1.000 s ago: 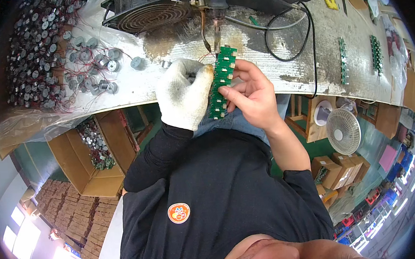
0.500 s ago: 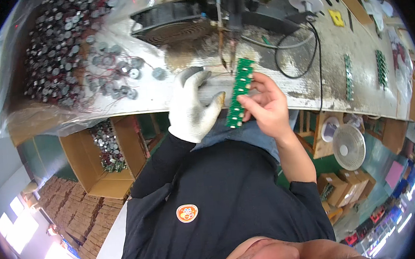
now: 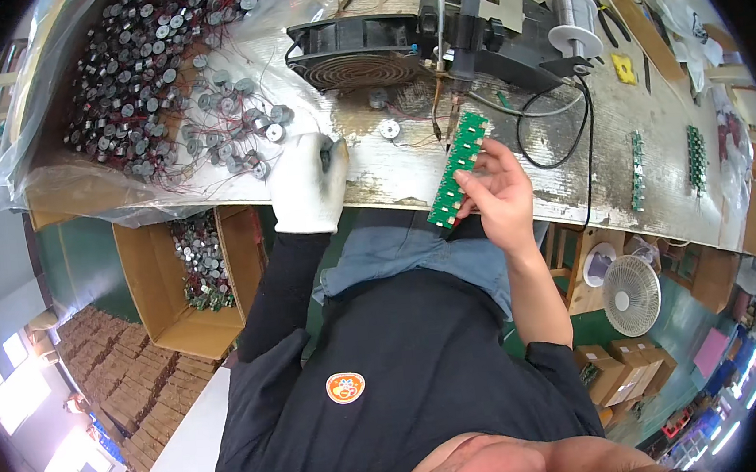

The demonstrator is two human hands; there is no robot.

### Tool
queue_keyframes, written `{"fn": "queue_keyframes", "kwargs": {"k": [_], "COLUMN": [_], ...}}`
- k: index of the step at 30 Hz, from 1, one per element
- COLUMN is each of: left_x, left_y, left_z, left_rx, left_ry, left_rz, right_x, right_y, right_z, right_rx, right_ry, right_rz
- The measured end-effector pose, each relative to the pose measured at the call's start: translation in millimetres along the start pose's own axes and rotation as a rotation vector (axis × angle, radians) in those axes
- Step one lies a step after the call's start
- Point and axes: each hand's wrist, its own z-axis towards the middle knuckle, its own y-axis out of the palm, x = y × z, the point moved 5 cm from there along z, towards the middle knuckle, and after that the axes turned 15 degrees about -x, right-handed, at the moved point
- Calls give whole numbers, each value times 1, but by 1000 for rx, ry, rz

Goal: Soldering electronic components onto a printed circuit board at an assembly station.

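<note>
My right hand is bare and pinches a long green circuit board strip between thumb and fingers. Small pale parts run along the board, which tilts with its upper end close to a soldering tip. My left hand, in a white glove with grey fingertips, is at the bench's front edge, fingers curled in; what they hold, if anything, is hidden. Beside it lie several small round motors with thin red wires. Another motor with a white face lies between my hands, and a darker motor sits behind it.
A black fan and a solder spool stand at the back. A black cable loops over the bench's right side. More circuit boards lie farther right. A plastic-lined box of motors stands left; below it is an open carton.
My left hand has moved left, away from the board, and its fingers have curled in. My right hand still holds the board. The whole view has shifted, showing more of the bench.
</note>
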Motion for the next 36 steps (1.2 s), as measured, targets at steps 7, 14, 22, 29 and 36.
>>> {"fn": "queue_keyframes", "kwargs": {"k": [7, 14, 22, 29, 36], "left_x": [-3, 24, 37, 54, 60], "left_y": [-11, 9, 49, 63, 63], "left_z": [-13, -15, -24, -19, -5], "left_rx": [241, -108, -298, -485, -571], "left_ry": [16, -203, -213, -191, -185], "left_rz": [-199, -1116, -1148, -1095, -1157], "right_x": [-1, -3, -5, -6, -7], "right_y": [-1, -3, 1, 7, 5], "right_z": [-1, -1, -8, -11, -12], "right_rx": [-23, -27, -109, -135, -140], "right_ry": [-3, 29, 51, 108, 92], "right_rz": [18, 39, 40, 49, 45]}}
